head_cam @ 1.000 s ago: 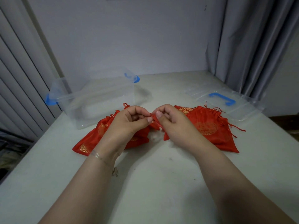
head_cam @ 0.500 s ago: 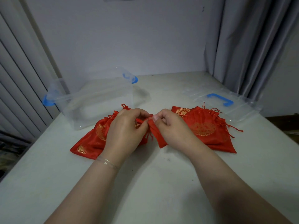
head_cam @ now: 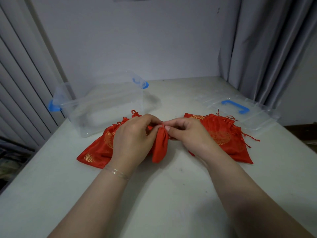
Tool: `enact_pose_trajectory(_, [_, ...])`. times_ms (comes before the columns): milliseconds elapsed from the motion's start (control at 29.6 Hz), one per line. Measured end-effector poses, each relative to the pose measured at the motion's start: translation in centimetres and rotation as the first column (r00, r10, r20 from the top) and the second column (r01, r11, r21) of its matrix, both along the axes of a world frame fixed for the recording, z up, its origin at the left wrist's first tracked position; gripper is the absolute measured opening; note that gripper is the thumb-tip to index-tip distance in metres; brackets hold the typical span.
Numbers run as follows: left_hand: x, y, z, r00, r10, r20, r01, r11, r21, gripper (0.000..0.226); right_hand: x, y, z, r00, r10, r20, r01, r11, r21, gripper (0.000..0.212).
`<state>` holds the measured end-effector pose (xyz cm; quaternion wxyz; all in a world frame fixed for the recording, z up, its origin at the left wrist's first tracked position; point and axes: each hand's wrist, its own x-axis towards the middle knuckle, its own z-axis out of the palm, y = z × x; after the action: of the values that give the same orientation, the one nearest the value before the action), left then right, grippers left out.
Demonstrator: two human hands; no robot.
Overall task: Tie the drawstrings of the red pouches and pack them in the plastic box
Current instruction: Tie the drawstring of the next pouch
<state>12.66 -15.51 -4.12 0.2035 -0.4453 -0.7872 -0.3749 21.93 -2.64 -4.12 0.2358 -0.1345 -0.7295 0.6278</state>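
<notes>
A small red pouch (head_cam: pixel 160 145) hangs between my hands at the table's middle, its gathered neck up. My left hand (head_cam: pixel 133 137) and my right hand (head_cam: pixel 187 133) both pinch the drawstrings at that neck, fingers curled. More red pouches with gold patterns lie flat on the table: a pile on the left (head_cam: pixel 96 150) partly under my left hand, and a pile on the right (head_cam: pixel 228 140) behind my right hand, red strings trailing. The clear plastic box (head_cam: pixel 103 107) with blue clips stands open behind the left pile.
The box's clear lid (head_cam: pixel 243 112) with a blue handle lies at the right back of the white table (head_cam: pixel 163 194). Grey curtains hang at the right, vertical blinds at the left. The table's left edge drops off near the blinds.
The pouch between my hands has been drawn narrow and now hangs down lengthwise. Both hands stay close together at its neck, shifted slightly.
</notes>
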Motion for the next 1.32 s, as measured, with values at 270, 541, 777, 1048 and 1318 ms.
enact_pose_trajectory(270, [-0.2,0.0,-0.2,0.989,-0.017,-0.144,0.023,0.999,0.043,0.018,0.0,-0.3,0.1,0.996,-0.077,0.051,0.068,0.986,0.153,0.008])
enact_pose_trajectory(541, [-0.1,0.1,0.1,0.992,-0.009,-0.123,0.015,0.999,0.043,0.008,0.5,0.2,0.4,0.971,-0.221,0.092,0.173,0.914,0.367,0.01])
enact_pose_trajectory(777, [0.3,0.2,0.0,0.996,-0.088,-0.027,0.086,0.994,-0.064,0.015,0.6,0.7,0.0,0.94,-0.306,0.154,0.179,0.821,0.542,0.005])
enact_pose_trajectory(1048, [0.9,0.5,0.0,0.904,-0.317,0.287,0.3,0.948,0.101,0.019,0.3,0.4,0.0,0.98,-0.151,0.132,0.106,0.948,0.299,0.011])
enact_pose_trajectory(1318, [0.3,0.7,-0.3,0.741,-0.421,0.524,0.423,0.898,0.123,0.033,0.5,-0.2,1.1,0.998,0.025,-0.059,-0.028,0.998,-0.059,0.014])
